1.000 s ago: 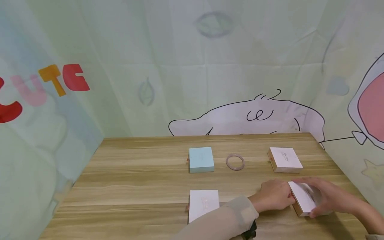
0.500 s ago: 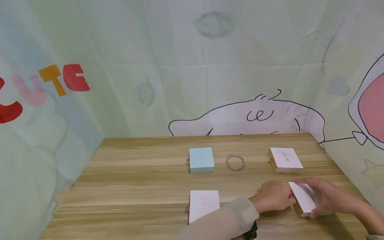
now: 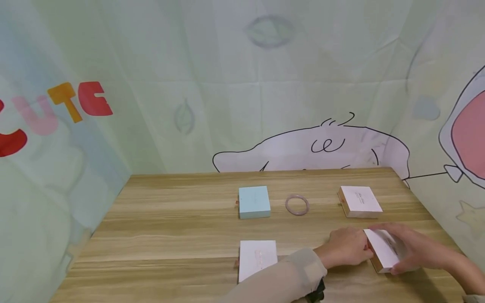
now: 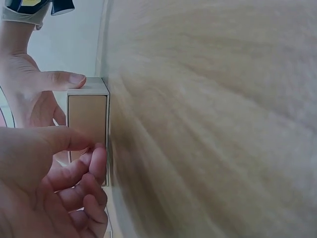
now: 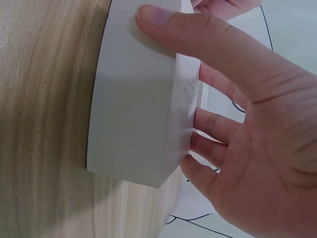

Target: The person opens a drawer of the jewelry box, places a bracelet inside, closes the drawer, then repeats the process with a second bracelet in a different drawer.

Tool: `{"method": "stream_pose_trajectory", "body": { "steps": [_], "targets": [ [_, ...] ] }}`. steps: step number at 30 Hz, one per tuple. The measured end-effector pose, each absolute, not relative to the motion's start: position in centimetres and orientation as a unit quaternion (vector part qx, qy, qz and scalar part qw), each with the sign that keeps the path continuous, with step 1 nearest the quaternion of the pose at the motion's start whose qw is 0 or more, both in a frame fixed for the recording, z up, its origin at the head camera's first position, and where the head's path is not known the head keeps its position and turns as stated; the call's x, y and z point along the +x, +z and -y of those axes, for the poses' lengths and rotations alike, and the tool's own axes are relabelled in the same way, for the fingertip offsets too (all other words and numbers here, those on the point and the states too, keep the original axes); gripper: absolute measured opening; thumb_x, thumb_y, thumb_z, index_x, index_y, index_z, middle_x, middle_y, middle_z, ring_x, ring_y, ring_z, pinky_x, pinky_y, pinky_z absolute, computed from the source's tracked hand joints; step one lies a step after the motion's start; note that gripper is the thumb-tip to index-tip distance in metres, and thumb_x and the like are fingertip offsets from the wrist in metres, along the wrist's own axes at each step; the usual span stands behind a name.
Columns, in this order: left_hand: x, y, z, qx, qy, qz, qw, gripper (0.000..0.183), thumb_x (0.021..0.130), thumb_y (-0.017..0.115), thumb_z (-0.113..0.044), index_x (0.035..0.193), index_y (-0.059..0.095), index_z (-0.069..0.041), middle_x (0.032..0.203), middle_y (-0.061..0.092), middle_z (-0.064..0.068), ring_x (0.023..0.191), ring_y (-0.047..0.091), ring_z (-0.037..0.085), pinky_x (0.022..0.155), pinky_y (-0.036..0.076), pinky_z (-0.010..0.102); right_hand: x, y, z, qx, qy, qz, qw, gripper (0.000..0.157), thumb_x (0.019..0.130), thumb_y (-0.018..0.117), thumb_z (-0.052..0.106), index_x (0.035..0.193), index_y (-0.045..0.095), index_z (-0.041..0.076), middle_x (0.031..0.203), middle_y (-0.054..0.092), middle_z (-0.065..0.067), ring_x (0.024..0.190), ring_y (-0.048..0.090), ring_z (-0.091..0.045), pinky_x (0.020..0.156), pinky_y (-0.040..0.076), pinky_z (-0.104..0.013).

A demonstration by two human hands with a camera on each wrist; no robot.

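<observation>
A white drawer box (image 3: 382,249) with a tan front face (image 4: 88,119) rests on the wooden table at the right. My right hand (image 3: 424,250) grips it from the right, thumb on the near side and fingers over the far side. At its left end, my left hand (image 3: 346,247) pinches with thumb and forefinger at the middle of the tan face. The pull tab there is hidden by the fingertips (image 4: 99,151). In the left wrist view the face sits flush in its sleeve. The right wrist view shows the box's plain white side (image 5: 131,109).
Behind the hands is another white box (image 3: 361,200). A pale blue box (image 3: 254,202) and a pinkish bangle (image 3: 297,205) lie toward the middle back. A third white box (image 3: 257,257) is partly covered by the left sleeve (image 3: 280,275). A printed curtain (image 3: 170,105) hangs behind the table.
</observation>
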State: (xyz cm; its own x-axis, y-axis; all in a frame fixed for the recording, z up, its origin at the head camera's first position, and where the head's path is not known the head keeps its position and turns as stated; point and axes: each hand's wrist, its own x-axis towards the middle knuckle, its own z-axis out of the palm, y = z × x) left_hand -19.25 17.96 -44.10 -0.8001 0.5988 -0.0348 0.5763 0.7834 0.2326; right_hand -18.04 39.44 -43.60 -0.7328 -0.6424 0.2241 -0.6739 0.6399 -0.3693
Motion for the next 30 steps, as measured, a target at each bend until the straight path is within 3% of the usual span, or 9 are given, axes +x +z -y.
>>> {"method": "stream_pose_trajectory", "body": {
  "steps": [12,18,26,30],
  "targets": [
    [-19.2,-43.1,-17.5,0.306,0.089,-0.944,0.090,0.043,0.094,0.062,-0.049,0.059,0.055,-0.025,0.059,0.048,-0.014,0.054,0.044,0.002,0.046,0.037,0.026,-18.2,-43.5,-39.2,0.372,0.171,0.911,0.044,0.107,0.044,0.098,0.040,0.136,0.051,0.012,0.120,0.058,-0.003,0.103,0.048,-0.003,0.078,0.041,-0.021],
    [-19.3,-42.6,-17.3,0.321,0.079,-0.939,0.095,0.048,0.096,0.058,-0.049,0.055,0.054,-0.024,0.054,0.046,-0.013,0.050,0.042,0.002,0.043,0.036,0.025,-18.3,-43.6,-39.1,0.375,0.161,0.910,0.067,0.108,0.040,0.098,0.042,0.131,0.053,0.005,0.113,0.060,-0.005,0.097,0.052,-0.004,0.077,0.043,-0.020],
    [-19.5,-41.8,-16.7,0.324,0.069,-0.939,0.097,0.050,0.095,0.059,-0.047,0.053,0.050,-0.022,0.049,0.043,-0.011,0.045,0.042,0.004,0.042,0.037,0.027,-18.5,-42.3,-38.8,0.347,0.264,0.896,0.079,0.083,0.060,0.095,0.021,0.132,0.057,0.003,0.129,0.060,0.009,0.118,0.046,0.008,0.093,0.028,-0.005],
    [-20.0,-41.5,-16.2,0.319,0.074,-0.940,0.100,0.047,0.096,0.059,-0.047,0.057,0.048,-0.022,0.045,0.037,-0.011,0.041,0.038,0.004,0.039,0.033,0.025,-19.2,-41.4,-38.6,0.325,0.235,0.913,0.077,0.070,0.069,0.091,0.016,0.130,0.059,0.003,0.127,0.061,0.010,0.113,0.053,0.003,0.088,0.040,-0.012]
  ]
}}
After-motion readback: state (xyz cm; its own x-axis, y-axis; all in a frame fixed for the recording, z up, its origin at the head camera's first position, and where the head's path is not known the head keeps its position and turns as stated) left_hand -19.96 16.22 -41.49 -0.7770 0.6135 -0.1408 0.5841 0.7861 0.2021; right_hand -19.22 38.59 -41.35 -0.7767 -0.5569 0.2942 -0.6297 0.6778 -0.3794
